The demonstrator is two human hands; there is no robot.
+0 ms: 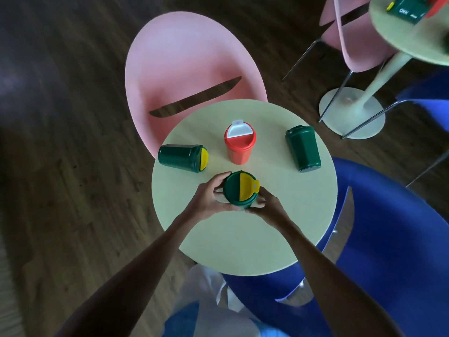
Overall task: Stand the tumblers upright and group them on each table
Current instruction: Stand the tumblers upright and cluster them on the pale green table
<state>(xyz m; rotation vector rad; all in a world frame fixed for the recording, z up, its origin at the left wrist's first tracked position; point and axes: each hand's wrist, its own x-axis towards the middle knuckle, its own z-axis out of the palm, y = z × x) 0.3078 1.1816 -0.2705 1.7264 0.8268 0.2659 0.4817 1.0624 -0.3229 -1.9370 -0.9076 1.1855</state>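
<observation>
On the round pale green table [243, 239] a green tumbler with a green and yellow lid [240, 189] stands upright. My left hand [210, 198] and my right hand [266, 205] both grip its sides. A red tumbler with a white and red lid [239, 144] stands upright behind it. To the left, a green tumbler with a yellow lid [182, 158] lies on its side. A green tumbler [303, 152] at the right lies tipped over with its base toward me.
A pink chair [189, 66] stands behind the table and a blue chair [388, 239] at its right. A second pale green table [408, 35] at the top right holds a green tumbler [405, 8]. Another pink chair [352, 40] stands by it.
</observation>
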